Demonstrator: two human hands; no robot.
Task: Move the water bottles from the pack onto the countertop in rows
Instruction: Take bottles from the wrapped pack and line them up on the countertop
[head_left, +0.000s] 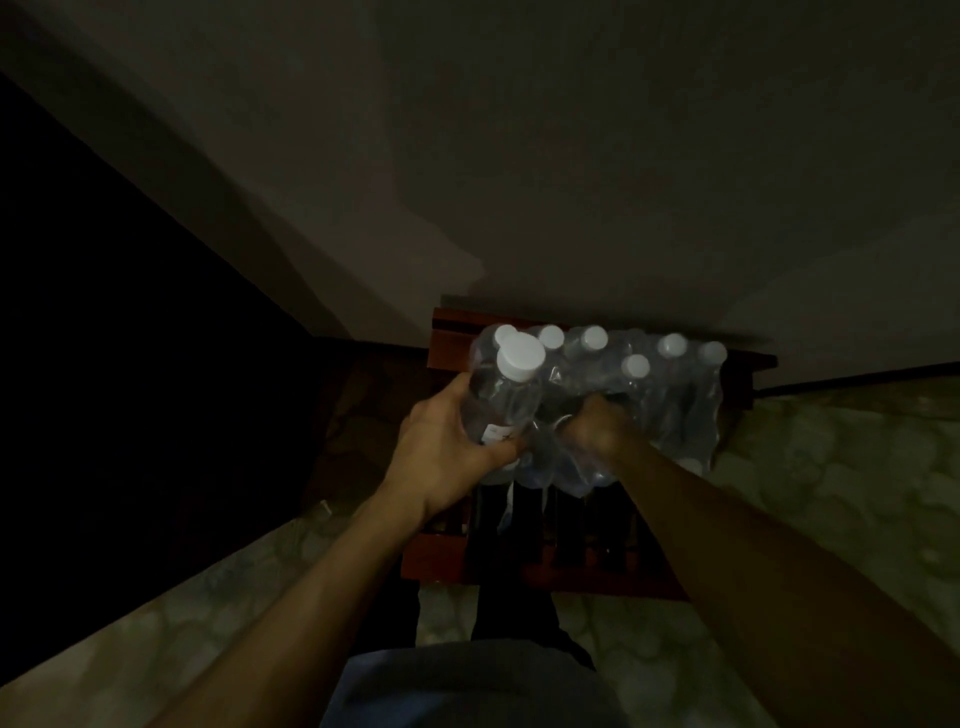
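A shrink-wrapped pack of clear water bottles (670, 395) with white caps sits on a dark red wooden chair (519, 566) against the wall. My left hand (441, 447) grips one water bottle (506, 395) by its body, raised and tilted at the pack's left corner, white cap up. My right hand (597, 426) is blurred and curled into the torn plastic wrap at the pack's near edge. The scene is very dim.
A plain wall rises behind the chair. To the left lies a dark area (130, 364). Pale patterned floor (831, 493) spreads on both sides. My legs and grey shirt (467, 686) show at the bottom.
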